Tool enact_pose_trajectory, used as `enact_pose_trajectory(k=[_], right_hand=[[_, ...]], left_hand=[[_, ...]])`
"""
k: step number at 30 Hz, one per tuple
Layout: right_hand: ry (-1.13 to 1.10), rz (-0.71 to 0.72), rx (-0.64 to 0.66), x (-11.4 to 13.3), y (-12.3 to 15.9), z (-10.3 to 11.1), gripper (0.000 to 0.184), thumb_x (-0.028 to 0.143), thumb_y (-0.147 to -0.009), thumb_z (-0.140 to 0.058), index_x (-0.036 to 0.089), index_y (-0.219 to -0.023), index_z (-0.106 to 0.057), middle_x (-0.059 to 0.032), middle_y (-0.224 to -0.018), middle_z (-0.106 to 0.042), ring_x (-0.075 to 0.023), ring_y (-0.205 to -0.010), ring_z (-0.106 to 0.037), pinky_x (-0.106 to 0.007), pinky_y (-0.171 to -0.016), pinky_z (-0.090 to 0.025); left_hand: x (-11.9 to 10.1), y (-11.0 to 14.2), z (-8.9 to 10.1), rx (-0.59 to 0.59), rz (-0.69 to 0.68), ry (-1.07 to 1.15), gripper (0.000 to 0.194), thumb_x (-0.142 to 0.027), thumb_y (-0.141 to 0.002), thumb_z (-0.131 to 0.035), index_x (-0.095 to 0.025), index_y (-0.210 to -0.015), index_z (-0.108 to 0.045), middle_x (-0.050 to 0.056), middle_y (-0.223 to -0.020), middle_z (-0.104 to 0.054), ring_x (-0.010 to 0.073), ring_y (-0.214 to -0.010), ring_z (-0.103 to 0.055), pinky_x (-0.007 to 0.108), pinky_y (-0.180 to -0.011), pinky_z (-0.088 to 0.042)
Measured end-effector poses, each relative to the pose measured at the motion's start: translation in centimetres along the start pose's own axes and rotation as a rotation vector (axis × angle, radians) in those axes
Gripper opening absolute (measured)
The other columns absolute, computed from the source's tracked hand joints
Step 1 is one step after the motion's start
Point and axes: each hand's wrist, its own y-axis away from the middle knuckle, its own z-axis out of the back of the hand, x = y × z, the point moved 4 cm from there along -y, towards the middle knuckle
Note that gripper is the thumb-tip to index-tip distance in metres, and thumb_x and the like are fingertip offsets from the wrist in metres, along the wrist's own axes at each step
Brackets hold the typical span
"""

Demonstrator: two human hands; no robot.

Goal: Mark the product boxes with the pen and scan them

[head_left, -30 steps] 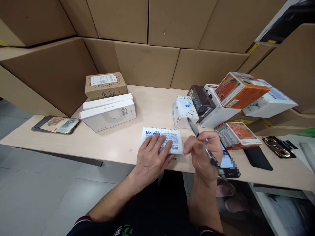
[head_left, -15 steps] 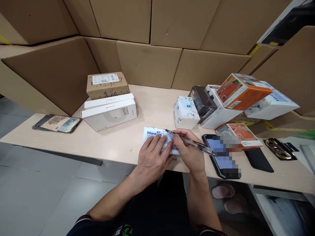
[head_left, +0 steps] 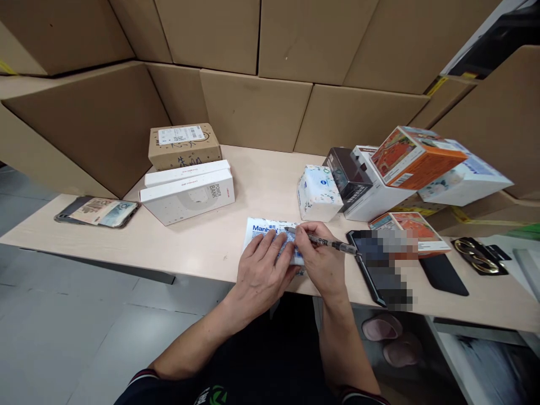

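A white tissue pack (head_left: pixel 258 230) with blue "Manhua" lettering lies at the table's front edge before me. Flat across it, with fingers stretched out, rests my left hand (head_left: pixel 264 269), covering much of the print. My right hand (head_left: pixel 323 259) pinches a pen (head_left: pixel 327 242) between thumb and fingers. The pen's tip points at the upper right part of the pack; whether it touches cannot be made out. Right of that hand lies a black-cased phone (head_left: pixel 367 270) with a dark, partly blurred screen.
A power bank box (head_left: pixel 189 197) and a brown carton (head_left: pixel 183 149) stand left. Banknotes (head_left: pixel 101 211) lie at far left. Behind my right hand are another tissue pack (head_left: pixel 320 194), a dark box (head_left: pixel 348 177) and orange boxes (head_left: pixel 422 157). Cardboard boxes (head_left: pixel 253 107) wall the back.
My right hand has shifted slightly left and the pen has turned a little, its rear end moving up and left. The phone's lit screen has gone dark. My left hand stays put.
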Motion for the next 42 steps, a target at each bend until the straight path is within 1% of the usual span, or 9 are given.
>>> enact_pose_trajectory(k=[17,23,26,28,31,34,38,40,42], right_hand=[[0.003,0.004,0.015,0.1,0.1,0.0,0.022,0.041,-0.094,-0.058,0.021,-0.087,-0.065,0.0035,-0.069,-0.067,-0.0117,-0.061,-0.062,-0.026,-0.064,-0.05],[-0.147,-0.021,-0.256,-1.1,1.5,1.6,0.025,0.044,-0.093,-0.061,0.019,-0.094,-0.067,0.0004,-0.076,-0.069,-0.0123,-0.062,-0.062,-0.026,-0.061,-0.052],[-0.018,0.012,-0.409,-2.5,2.6,3.7,0.026,0.041,-0.094,-0.061,0.019,-0.104,-0.069,-0.004,-0.089,-0.072,-0.0154,-0.074,-0.066,-0.031,-0.072,-0.054],[0.147,0.075,-0.37,-3.4,3.0,4.8,0.025,0.037,-0.095,-0.06,0.019,-0.11,-0.07,-0.0072,-0.101,-0.073,-0.0188,-0.088,-0.068,-0.034,-0.082,-0.054],[0.445,0.165,-0.135,-4.9,3.4,5.1,0.031,0.024,-0.098,-0.049,0.016,-0.123,-0.066,-0.0124,-0.114,-0.07,-0.0239,-0.101,-0.065,-0.039,-0.09,-0.052],[0.777,0.131,0.013,-6.5,3.4,4.5,0.045,0.008,-0.095,-0.037,0.013,-0.133,-0.062,-0.0161,-0.115,-0.067,-0.0273,-0.101,-0.06,-0.042,-0.09,-0.049],[1.015,0.091,0.051,-7.5,2.8,3.3,0.048,0.007,-0.092,-0.04,0.013,-0.134,-0.062,-0.0171,-0.107,-0.063,-0.0281,-0.093,-0.053,-0.041,-0.084,-0.047],[1.035,0.096,0.05,-7.7,2.6,2.9,0.047,0.008,-0.093,-0.04,0.013,-0.133,-0.063,-0.0172,-0.104,-0.062,-0.0276,-0.09,-0.051,-0.041,-0.083,-0.046],[1.008,0.126,0.038,-7.5,2.6,3.0,0.047,0.009,-0.094,-0.039,0.012,-0.133,-0.063,-0.0164,-0.102,-0.062,-0.0265,-0.087,-0.051,-0.041,-0.083,-0.046]], left_hand=[[-0.1,0.0,0.1,-0.013,-0.017,-0.019,0.038,-0.033,-0.097,-0.06,-0.01,-0.127,-0.063,0.015,-0.129,-0.071,0.0322,-0.122,-0.067,0.046,-0.102,-0.052],[-0.1,0.0,0.2,-0.041,-0.035,-0.043,0.033,-0.035,-0.097,-0.061,-0.011,-0.119,-0.066,0.014,-0.127,-0.072,0.0322,-0.119,-0.068,0.045,-0.099,-0.052],[0.2,-0.3,-0.5,-0.071,-0.034,-0.068,0.032,-0.036,-0.097,-0.061,-0.012,-0.119,-0.066,0.014,-0.126,-0.073,0.0318,-0.119,-0.068,0.045,-0.098,-0.053],[0.6,-0.7,-1.3,-0.095,-0.025,-0.088,0.032,-0.037,-0.098,-0.061,-0.013,-0.119,-0.065,0.014,-0.126,-0.073,0.0321,-0.119,-0.068,0.045,-0.097,-0.053],[1.2,-1.5,-2.6,-0.128,-0.01,-0.106,0.034,-0.038,-0.097,-0.061,-0.013,-0.119,-0.065,0.015,-0.124,-0.073,0.0343,-0.117,-0.068,0.047,-0.095,-0.053],[1.4,-2.1,-3.2,-0.157,0.012,-0.096,0.033,-0.038,-0.096,-0.064,-0.014,-0.119,-0.064,0.016,-0.124,-0.072,0.037,-0.118,-0.067,0.05,-0.094,-0.053],[0.7,-1.2,-2.4,-0.314,-0.046,0.031,0.026,-0.027,-0.089,-0.07,-0.017,-0.113,-0.066,0.014,-0.121,-0.073,0.0363,-0.122,-0.064,0.049,-0.096,-0.054],[0.0,-0.1,-1.9,-0.409,-0.131,0.171,0.023,-0.019,-0.084,-0.071,-0.017,-0.107,-0.067,0.01,-0.108,-0.075,0.0311,-0.111,-0.067,0.044,-0.09,-0.057],[-0.5,0.8,-1.9,-0.402,-0.21,0.278,0.023,-0.015,-0.081,-0.07,-0.014,-0.104,-0.067,0.008,-0.098,-0.075,0.0255,-0.094,-0.068,0.038,-0.08,-0.058]])
